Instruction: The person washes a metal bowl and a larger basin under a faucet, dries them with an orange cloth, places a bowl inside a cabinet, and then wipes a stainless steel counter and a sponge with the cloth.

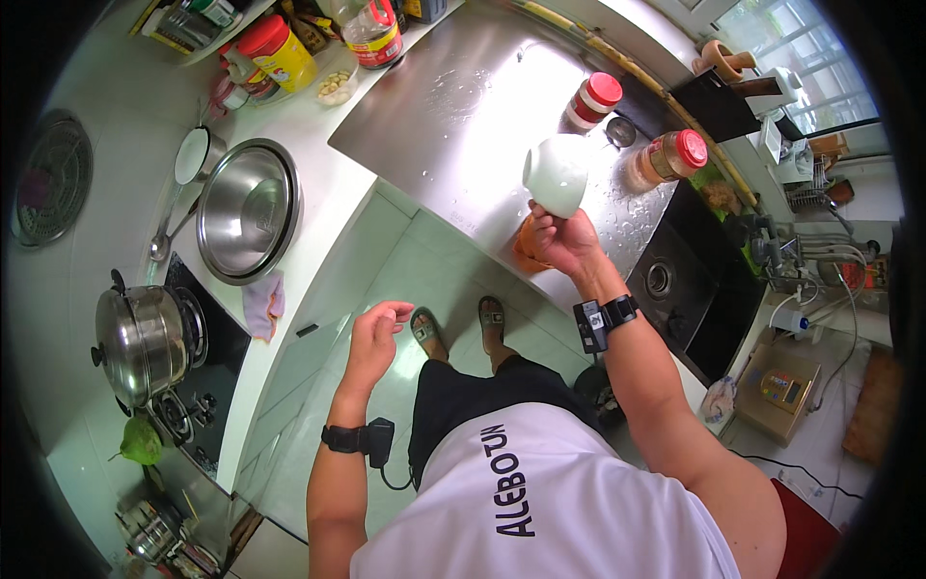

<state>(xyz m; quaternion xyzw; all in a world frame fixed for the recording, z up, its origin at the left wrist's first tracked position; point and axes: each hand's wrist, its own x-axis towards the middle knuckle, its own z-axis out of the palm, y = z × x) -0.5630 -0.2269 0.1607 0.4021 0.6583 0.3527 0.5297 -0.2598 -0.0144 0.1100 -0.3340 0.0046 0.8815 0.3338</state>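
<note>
My right hand (568, 242) grips a white bowl (557, 177) by its edge, above the wet stainless-steel worktop (448, 145). The bowl is tipped on its side and its inside is turned from view. Partly hidden behind that hand, an orange cloth (529, 250) lies at the worktop's front edge. Two jars with red lids, one (595, 101) farther left and one (669, 155) nearer the sink, stand beyond the bowl. A small round metal item (621, 132) is between them. My left hand (372, 344) hangs empty over the floor, fingers loosely bent.
To the right is a dark sink (687, 282) with taps behind it. On the left counter sit nested steel basins (249, 210), a purple cloth (264, 304) and a lidded steel pot (145, 344) on the gas hob. Seasoning containers (278, 54) and a bowl of garlic cloves (336, 83) fill the far corner.
</note>
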